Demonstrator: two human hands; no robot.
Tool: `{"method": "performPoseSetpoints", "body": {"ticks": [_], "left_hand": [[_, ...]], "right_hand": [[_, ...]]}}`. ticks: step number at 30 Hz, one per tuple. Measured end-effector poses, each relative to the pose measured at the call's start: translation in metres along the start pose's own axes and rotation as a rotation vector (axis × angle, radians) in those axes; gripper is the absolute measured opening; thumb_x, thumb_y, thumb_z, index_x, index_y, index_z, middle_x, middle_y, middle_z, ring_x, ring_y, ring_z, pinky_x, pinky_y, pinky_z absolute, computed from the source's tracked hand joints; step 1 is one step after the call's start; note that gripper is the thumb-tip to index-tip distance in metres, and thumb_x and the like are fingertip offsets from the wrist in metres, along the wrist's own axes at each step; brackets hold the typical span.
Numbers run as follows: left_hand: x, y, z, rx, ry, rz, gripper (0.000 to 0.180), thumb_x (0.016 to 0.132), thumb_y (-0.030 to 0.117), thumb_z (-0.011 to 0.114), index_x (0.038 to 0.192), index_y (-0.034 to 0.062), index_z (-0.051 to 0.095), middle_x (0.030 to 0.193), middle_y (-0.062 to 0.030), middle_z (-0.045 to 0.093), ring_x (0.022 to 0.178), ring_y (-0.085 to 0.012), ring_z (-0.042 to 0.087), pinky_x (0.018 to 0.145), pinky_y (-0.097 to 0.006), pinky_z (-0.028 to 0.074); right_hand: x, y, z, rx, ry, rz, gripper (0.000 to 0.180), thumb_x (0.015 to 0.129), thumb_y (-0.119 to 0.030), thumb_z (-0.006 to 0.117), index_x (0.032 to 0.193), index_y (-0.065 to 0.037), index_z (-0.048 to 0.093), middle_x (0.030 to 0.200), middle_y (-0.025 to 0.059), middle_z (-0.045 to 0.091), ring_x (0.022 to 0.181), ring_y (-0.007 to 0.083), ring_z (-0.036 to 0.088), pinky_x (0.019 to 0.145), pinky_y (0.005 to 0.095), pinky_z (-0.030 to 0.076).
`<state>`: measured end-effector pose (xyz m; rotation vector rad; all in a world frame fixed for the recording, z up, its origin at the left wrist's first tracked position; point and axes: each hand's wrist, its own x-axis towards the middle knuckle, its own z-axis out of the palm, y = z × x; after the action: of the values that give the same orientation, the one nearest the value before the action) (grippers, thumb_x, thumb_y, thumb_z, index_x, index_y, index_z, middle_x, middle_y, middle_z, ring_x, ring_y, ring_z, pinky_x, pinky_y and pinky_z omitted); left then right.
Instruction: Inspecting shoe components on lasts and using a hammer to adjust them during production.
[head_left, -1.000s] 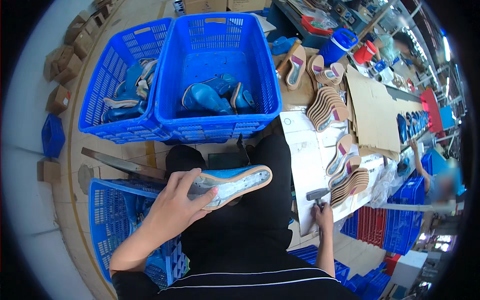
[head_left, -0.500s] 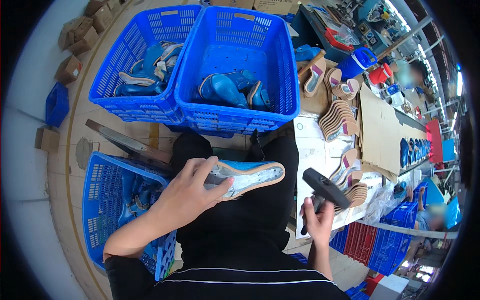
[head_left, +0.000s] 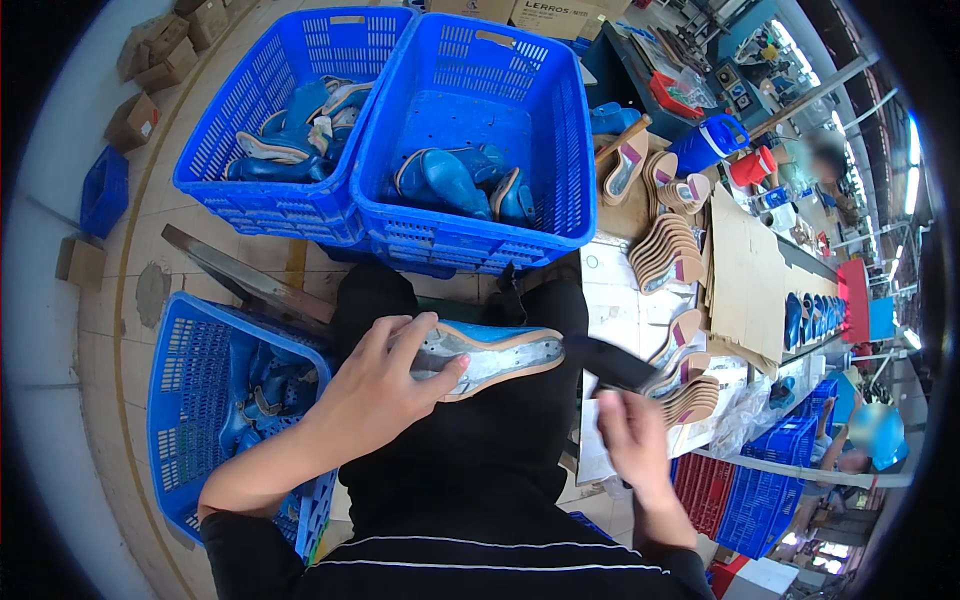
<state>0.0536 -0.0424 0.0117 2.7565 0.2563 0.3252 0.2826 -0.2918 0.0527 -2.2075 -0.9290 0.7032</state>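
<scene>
My left hand [head_left: 382,378] is wrapped around a blue shoe upper on a last [head_left: 505,362], held bottom up above my lap. Its underside shows a grey-white surface inside a tan rim, with the narrow end pointing right. In my right hand [head_left: 637,440] is a hammer [head_left: 618,364], its dark head blurred by motion. One end of the head is right at the shoe's narrow end; whether they touch, I cannot tell. My right fingers and palm hide most of the hammer's handle.
Two blue crates [head_left: 578,222] of blue shoes stand ahead. Another blue crate [head_left: 170,400] is at my left, below a plank [head_left: 245,275]. On the white-topped table [head_left: 605,285] at right lie stacked tan soles [head_left: 668,255] and cardboard sheets [head_left: 745,270]. People work farther right.
The hammer in my right hand has swung left and its head has come from over the table to the shoe's narrow end. My left hand keeps its hold, nearly still.
</scene>
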Motion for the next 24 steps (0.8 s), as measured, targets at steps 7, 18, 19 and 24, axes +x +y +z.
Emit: {"method": "performPoseSetpoints", "body": {"ticks": [7,18,19,24], "left_hand": [[0.004,-0.002,-0.004,-0.036,0.013,0.017,0.051,0.081,0.012,0.087,0.129,0.0153,0.072,0.143,-0.0273,0.051,0.126,-0.0430,0.055,0.097,-0.048,0.059],[-0.001,-0.004,0.029,-0.031,0.220,-0.033,0.053,0.072,0.013,0.092,0.122,0.0167,0.075,0.147,-0.0245,0.048,0.130,-0.0435,0.051,0.099,-0.050,0.054],[0.002,-0.004,0.029,-0.038,0.221,-0.013,0.053,0.072,0.013,0.092,0.122,0.0167,0.075,0.147,-0.0245,0.048,0.130,-0.0435,0.051,0.099,-0.050,0.054],[-0.002,-0.004,0.044,0.107,0.344,-0.021,0.034,0.089,0.016,0.081,0.121,0.0210,0.071,0.137,-0.0236,0.055,0.122,-0.0409,0.056,0.091,-0.047,0.055]], "right_hand": [[-0.010,-0.090,-0.066,0.698,0.717,-0.877,0.043,0.111,-0.054,0.052,0.106,-0.011,0.054,0.062,-0.0008,0.044,0.044,0.0063,0.036,0.040,0.0207,0.029],[-0.031,0.003,-0.009,-0.253,0.182,-0.126,0.024,0.110,-0.014,0.050,0.112,0.005,0.065,0.085,0.0156,0.066,0.070,0.0269,0.064,0.060,0.0422,0.050],[-0.046,0.026,-0.014,-0.238,0.415,-0.325,0.032,0.113,-0.023,0.049,0.133,0.001,0.059,0.105,0.0067,0.066,0.088,0.0138,0.061,0.077,0.0232,0.048],[-0.022,-0.065,-0.024,0.519,0.857,-0.653,0.059,0.100,-0.072,0.055,0.100,-0.013,0.048,0.062,-0.0023,0.042,0.042,0.0055,0.031,0.038,0.0226,0.023]]}}
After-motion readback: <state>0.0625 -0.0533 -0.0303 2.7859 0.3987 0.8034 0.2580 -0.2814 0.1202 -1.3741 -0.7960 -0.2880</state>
